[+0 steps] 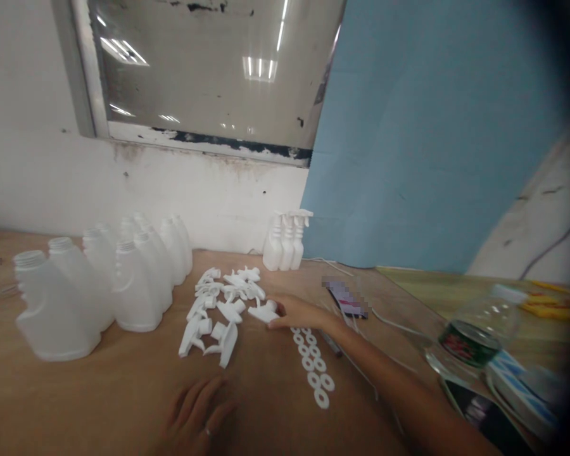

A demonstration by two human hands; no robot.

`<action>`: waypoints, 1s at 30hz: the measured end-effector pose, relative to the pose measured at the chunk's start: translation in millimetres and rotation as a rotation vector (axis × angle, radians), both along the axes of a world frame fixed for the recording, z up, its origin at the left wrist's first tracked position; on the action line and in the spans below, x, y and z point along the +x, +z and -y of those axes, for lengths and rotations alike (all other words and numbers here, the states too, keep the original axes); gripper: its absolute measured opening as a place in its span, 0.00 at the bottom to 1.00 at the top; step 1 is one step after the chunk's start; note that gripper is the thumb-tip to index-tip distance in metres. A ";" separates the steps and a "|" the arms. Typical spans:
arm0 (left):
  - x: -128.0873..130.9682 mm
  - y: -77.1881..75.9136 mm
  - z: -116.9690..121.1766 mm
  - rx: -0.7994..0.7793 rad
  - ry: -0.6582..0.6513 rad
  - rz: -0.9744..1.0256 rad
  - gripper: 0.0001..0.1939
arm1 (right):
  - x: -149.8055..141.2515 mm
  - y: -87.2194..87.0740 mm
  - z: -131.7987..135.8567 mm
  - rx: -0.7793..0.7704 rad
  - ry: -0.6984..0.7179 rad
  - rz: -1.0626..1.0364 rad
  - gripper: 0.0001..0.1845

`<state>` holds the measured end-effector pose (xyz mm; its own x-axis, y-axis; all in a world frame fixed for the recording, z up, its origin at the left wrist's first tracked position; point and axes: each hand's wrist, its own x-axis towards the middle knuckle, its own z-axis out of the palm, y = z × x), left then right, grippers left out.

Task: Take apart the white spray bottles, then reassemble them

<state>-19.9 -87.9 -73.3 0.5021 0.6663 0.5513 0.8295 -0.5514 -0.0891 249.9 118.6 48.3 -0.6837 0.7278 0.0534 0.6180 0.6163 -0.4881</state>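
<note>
My right hand (pixel 298 312) reaches across the wooden table (pixel 99 399), its fingers closed on a white trigger sprayer head (pixel 265 311) at the right edge of a pile of white sprayer heads (pixel 218 310). My left hand (pixel 197 415) lies flat on the table near the front edge, fingers spread, holding nothing. A row of white flat rings (pixel 313 367) lies just under my right forearm. Several open white plastic bottles (pixel 99 285) stand in a group at the left.
Three bottles with sprayers fitted (pixel 285 242) stand by the back wall. A clear plastic bottle with a dark label (pixel 475 332) lies at the right, beside a phone (pixel 475 405) and cables. A blue panel (pixel 432 139) stands behind the table.
</note>
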 end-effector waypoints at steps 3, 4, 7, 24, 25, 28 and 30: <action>-0.6 8.2 2.9 -0.066 -0.016 0.038 0.29 | -1.5 -7.7 1.4 -0.004 -0.046 -0.054 0.20; -0.1 10.0 4.2 -0.090 -0.017 0.054 0.30 | -2.0 -10.3 3.3 -0.005 -0.065 -0.071 0.20; 2.8 14.3 9.9 -0.137 -0.018 0.129 0.31 | -3.7 -15.2 20.7 -0.010 -0.108 -0.117 0.19; 13.6 39.7 29.9 -0.182 -0.005 0.386 0.13 | 23.1 -43.0 196.4 0.213 -0.263 -0.172 0.27; 14.4 41.4 30.3 -0.187 0.006 0.392 0.12 | 34.5 -50.9 194.1 0.249 -0.356 -0.158 0.22; 15.8 44.7 28.8 -0.203 0.046 0.392 0.13 | 61.9 -72.7 193.6 0.278 -0.496 -0.113 0.18; 15.4 45.8 26.9 -0.204 0.059 0.396 0.14 | 69.7 -81.0 200.1 0.271 -0.473 -0.104 0.18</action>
